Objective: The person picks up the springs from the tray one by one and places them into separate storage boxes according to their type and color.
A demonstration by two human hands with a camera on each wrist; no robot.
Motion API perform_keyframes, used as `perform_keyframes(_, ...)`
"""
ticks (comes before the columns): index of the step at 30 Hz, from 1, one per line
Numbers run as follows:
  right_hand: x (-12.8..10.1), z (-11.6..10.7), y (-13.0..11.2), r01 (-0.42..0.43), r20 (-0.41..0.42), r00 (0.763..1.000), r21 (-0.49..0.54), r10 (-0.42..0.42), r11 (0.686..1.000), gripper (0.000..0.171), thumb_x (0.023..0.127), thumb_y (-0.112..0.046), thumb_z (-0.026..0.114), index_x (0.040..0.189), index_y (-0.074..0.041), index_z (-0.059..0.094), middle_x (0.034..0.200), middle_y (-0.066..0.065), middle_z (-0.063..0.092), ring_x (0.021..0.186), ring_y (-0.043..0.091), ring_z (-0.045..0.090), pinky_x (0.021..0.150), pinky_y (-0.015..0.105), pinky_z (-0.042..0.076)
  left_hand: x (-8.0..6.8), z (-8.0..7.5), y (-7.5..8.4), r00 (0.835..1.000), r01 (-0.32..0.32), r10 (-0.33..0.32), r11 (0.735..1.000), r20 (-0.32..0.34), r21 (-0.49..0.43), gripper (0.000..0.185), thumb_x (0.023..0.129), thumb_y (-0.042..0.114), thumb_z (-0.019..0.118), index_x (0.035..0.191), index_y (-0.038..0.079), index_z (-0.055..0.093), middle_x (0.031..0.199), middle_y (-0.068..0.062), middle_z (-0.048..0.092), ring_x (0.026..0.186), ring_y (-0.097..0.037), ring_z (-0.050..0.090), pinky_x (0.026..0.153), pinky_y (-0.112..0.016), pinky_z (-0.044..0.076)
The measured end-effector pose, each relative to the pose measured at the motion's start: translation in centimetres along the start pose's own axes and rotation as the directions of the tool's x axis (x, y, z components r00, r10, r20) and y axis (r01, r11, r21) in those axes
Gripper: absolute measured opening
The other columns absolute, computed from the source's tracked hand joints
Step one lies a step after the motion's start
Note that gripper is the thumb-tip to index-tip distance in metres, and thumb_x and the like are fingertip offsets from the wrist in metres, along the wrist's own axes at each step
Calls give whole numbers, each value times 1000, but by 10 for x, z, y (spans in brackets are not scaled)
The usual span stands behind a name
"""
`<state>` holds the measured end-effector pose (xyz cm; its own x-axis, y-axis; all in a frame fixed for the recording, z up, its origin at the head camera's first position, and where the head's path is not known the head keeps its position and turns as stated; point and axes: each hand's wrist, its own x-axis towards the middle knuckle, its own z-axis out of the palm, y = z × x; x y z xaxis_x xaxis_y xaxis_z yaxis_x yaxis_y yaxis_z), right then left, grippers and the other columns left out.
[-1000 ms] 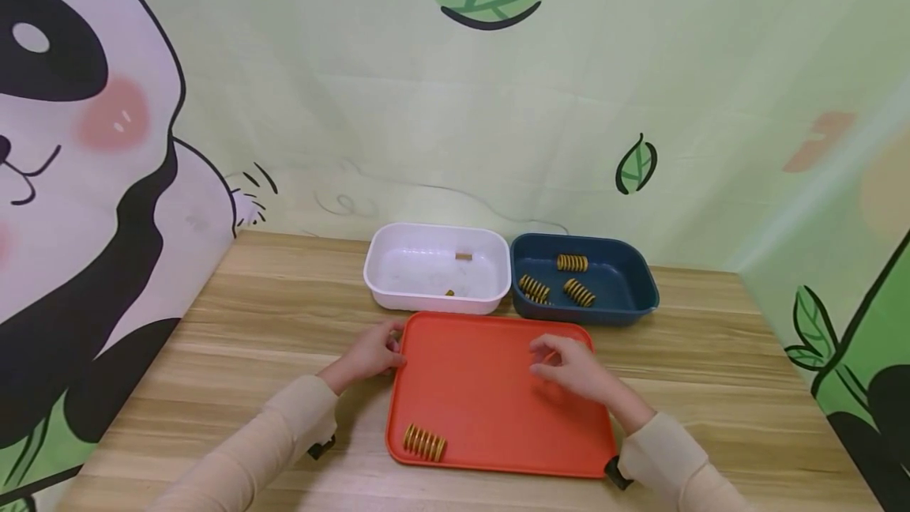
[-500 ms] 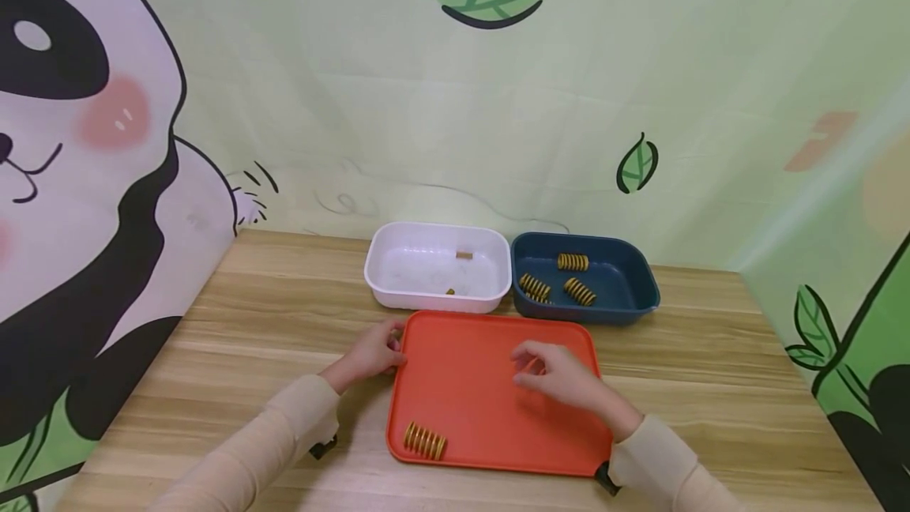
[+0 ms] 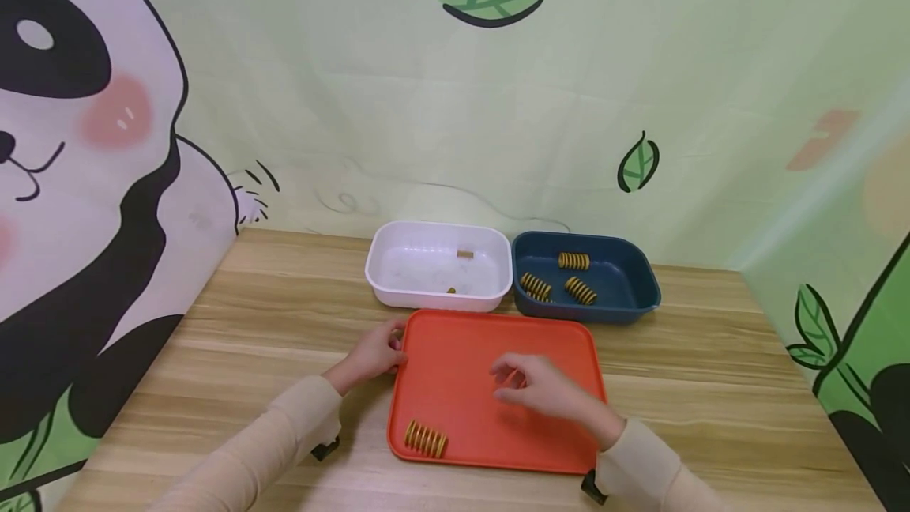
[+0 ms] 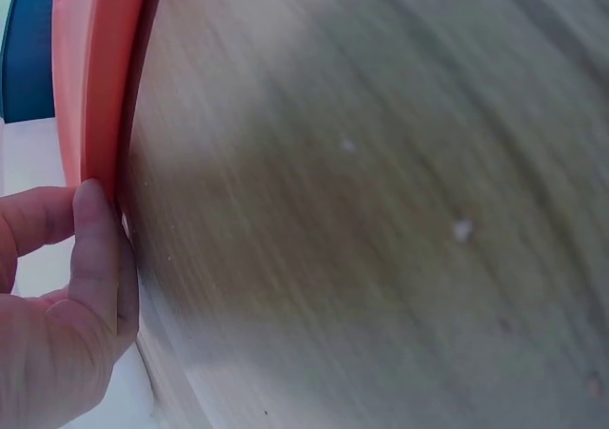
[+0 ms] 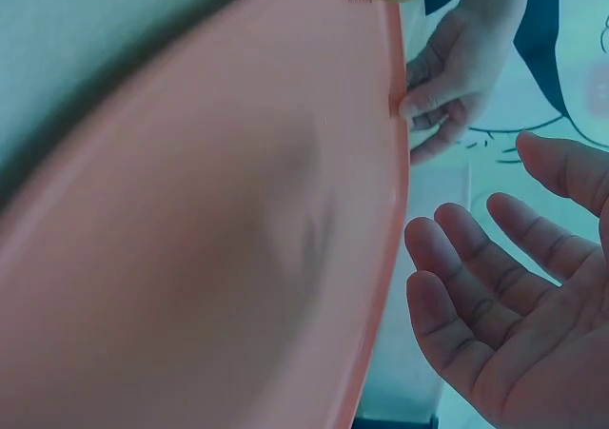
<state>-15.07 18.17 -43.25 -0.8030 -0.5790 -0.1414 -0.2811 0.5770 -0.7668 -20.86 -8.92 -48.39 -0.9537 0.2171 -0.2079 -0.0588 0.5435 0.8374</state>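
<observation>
L hand (image 3: 371, 354) pinches orange tray (image 3: 455, 338) rim; R hand (image 3: 543, 392), fingers spread, empty, over tray. Next likely: reach spring (image 3: 425, 439), lower-left corner.

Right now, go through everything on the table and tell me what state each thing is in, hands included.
Left hand: grips the red tray's left edge.
Right hand: over the tray, fingers relaxed, holding nothing.
Red tray: flat on the table, one spring on it.
Spring on the tray: lying on its side, near left corner, untouched.
White bin: upright, two small pieces inside.
Blue bin: upright, three springs inside.
</observation>
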Motion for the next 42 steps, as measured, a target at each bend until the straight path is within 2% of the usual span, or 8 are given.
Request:
perform_keyframes(16,6,23,-15,0,73,997,33,-3,999,31,79,-16,63,107,-3,56,94,8,61,78,14,54,69,21,46,2,0,-1,1000,-12,12,999,2,36,51,70,-7,59,119,-1,47,67,-6,48,49,-13,47,46,-24,47)
perform_keyframes(24,10,36,-21,-15,109,994,-28,18,1000,34,79,-20,64,109,-7,57,99,4,61,79,9,54,72,21,46,0,0,0,1000,-9,9,999,-1,43,50,71,-7,60,119,0,48,67,-7,48,51,-14,47,46,-24,46)
perform_keyframes(30,14,49,-21,-1,135,991,-37,6,999,34,79,-22,64,109,-9,56,97,0,60,78,9,52,70,20,45,-1,0,2,1000,0,0,1000,1,30,50,71,-8,60,119,0,47,67,-7,48,50,-13,47,46,-24,47)
perform_keyframes(42,19,68,-28,54,110,993,-50,-49,997,41,75,-25,68,109,-6,55,93,2,60,75,7,52,68,17,43,0,0,-1,1000,5,-5,999,4,31,50,72,-7,59,120,0,47,68,-7,48,50,-13,47,47,-24,47)
